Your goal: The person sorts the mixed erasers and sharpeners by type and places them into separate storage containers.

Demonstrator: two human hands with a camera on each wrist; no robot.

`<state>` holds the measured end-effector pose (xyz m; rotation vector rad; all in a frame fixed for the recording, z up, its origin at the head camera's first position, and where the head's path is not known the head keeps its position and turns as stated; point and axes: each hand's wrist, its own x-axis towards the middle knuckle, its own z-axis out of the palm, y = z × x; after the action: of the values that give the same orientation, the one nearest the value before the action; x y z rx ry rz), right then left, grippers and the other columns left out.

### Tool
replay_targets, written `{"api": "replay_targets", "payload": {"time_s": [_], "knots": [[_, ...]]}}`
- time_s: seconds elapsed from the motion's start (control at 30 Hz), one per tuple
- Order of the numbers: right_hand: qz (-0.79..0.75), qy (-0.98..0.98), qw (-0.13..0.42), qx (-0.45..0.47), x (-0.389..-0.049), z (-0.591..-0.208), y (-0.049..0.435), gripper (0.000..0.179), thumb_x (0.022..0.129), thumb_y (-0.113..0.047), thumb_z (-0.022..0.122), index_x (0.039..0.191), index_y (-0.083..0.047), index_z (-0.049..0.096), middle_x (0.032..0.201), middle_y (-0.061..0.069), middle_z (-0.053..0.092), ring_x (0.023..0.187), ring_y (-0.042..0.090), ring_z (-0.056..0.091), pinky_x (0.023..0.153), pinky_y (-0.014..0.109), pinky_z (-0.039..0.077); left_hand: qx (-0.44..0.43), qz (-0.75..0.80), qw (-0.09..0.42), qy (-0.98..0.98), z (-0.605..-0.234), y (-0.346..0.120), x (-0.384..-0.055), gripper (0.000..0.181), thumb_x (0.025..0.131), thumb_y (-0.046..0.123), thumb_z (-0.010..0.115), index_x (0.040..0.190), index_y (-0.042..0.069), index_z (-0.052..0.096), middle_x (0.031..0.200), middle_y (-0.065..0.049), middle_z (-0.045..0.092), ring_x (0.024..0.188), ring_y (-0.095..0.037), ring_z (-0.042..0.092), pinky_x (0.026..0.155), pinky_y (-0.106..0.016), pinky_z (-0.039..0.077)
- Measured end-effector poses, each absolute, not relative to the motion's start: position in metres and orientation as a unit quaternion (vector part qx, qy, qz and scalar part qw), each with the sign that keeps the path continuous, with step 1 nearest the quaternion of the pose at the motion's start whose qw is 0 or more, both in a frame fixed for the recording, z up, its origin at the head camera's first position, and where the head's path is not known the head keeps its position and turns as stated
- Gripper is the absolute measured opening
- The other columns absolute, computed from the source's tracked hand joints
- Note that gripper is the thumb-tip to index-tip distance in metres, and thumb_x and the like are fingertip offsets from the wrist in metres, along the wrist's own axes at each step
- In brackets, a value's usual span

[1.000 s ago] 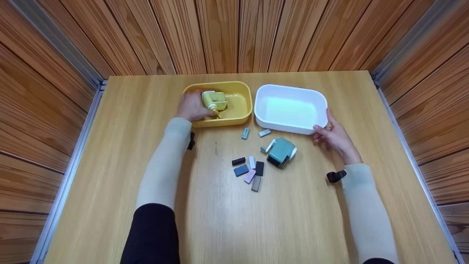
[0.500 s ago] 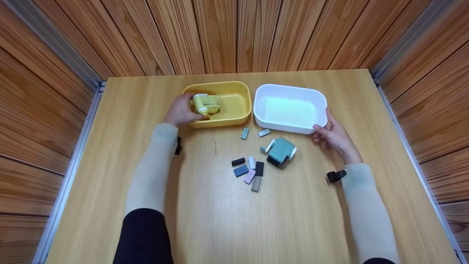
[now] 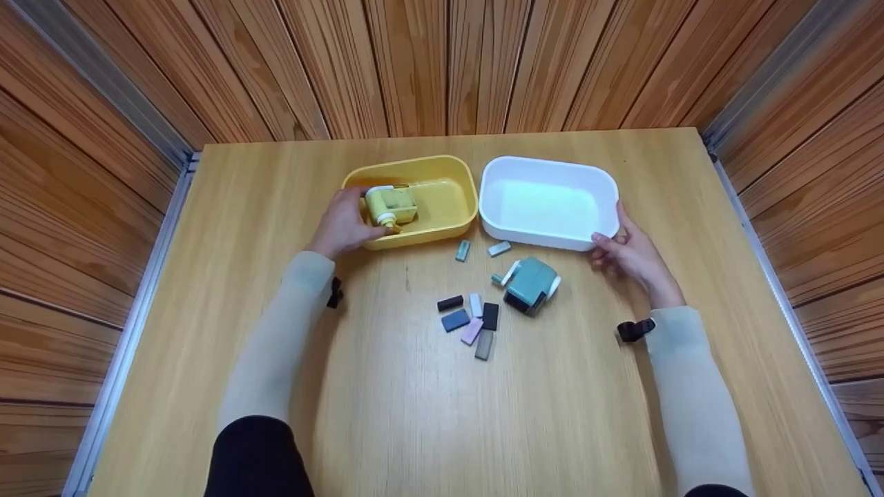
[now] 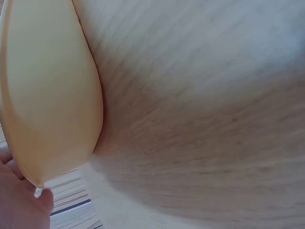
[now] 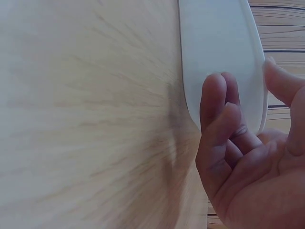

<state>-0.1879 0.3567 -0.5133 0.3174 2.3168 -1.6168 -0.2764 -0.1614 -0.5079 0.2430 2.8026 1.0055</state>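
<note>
My left hand (image 3: 342, 219) reaches over the left end of the yellow tray (image 3: 449, 200). It holds a yellow crank pencil sharpener (image 3: 394, 204) that lies inside that end; the fingertips are partly hidden. The left wrist view shows this hand (image 4: 21, 200) at the tray's rim, with the sharpener out of sight. With the thumb at the rim and curled fingers against the outer wall, my right hand (image 3: 628, 252) grips the near right corner of the white tray (image 3: 487, 221). Those fingers (image 5: 214, 95) appear close up in the right wrist view.
A teal crank pencil sharpener (image 3: 533, 284) stands in front of the white tray. Two small light blocks, one teal (image 3: 463, 250) and one pale (image 3: 498, 248), lie nearby. Several small eraser-like blocks, among them a blue one (image 3: 455, 320), cluster mid-table. Wooden panels (image 3: 414, 69) enclose the table.
My left hand has shifted left within the yellow tray together with the sharpener, then slightly toward me. The tray's left end has swung a little nearer. My right hand stays at the white tray.
</note>
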Motion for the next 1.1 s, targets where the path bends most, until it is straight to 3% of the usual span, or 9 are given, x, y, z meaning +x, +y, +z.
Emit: {"api": "replay_targets", "payload": {"time_s": [0.27, 0.57, 0.83, 1.1], "knots": [[-0.566, 0.796, 0.168, 0.131, -0.188, -0.507, 0.353, 0.091, 0.095, -0.045, 0.064, 0.156, -0.045, -0.003, 0.097, 0.011, 0.071, 0.082, 0.027, 0.067, 0.062, 0.032, 0.049, 0.098, 0.341, 0.069, 0.932, -0.51, -0.166, -0.277, 0.088, 0.075, 0.044, 0.087, 0.144, 0.007, 0.045, 0.144, -0.012, 0.045, 0.134, -0.029, 0.037, 0.115, -0.045, 0.03], [-0.565, 0.797, 0.175, 0.124, -0.179, -0.481, 0.342, 0.09, 0.098, -0.037, 0.063, 0.158, -0.035, -0.004, 0.099, 0.015, 0.069, 0.086, 0.031, 0.067, 0.064, 0.034, 0.05, 0.084, 0.416, 0.068, 0.903, -0.504, -0.164, -0.272, 0.084, 0.08, 0.039, 0.084, 0.147, 0.013, 0.043, 0.148, -0.008, 0.041, 0.138, -0.028, 0.034, 0.117, -0.047, 0.026], [-0.565, 0.8, 0.163, 0.123, -0.187, -0.506, 0.354, 0.092, 0.095, -0.045, 0.064, 0.157, -0.043, -0.003, 0.097, 0.011, 0.07, 0.082, 0.026, 0.068, 0.061, 0.032, 0.049, 0.116, 0.456, 0.045, 0.881, -0.492, -0.152, -0.263, 0.076, 0.083, 0.036, 0.082, 0.146, 0.018, 0.045, 0.148, -0.002, 0.042, 0.14, -0.024, 0.033, 0.117, -0.047, 0.023], [-0.554, 0.814, 0.145, 0.099, -0.189, -0.513, 0.356, 0.094, 0.094, -0.047, 0.065, 0.158, -0.04, -0.004, 0.086, 0.005, 0.072, 0.07, 0.02, 0.068, 0.05, 0.03, 0.046, 0.165, 0.48, 0.031, 0.861, -0.481, -0.127, -0.25, 0.072, 0.083, 0.038, 0.082, 0.144, 0.02, 0.048, 0.144, 0.001, 0.046, 0.138, -0.026, 0.037, 0.115, -0.047, 0.026]]}}
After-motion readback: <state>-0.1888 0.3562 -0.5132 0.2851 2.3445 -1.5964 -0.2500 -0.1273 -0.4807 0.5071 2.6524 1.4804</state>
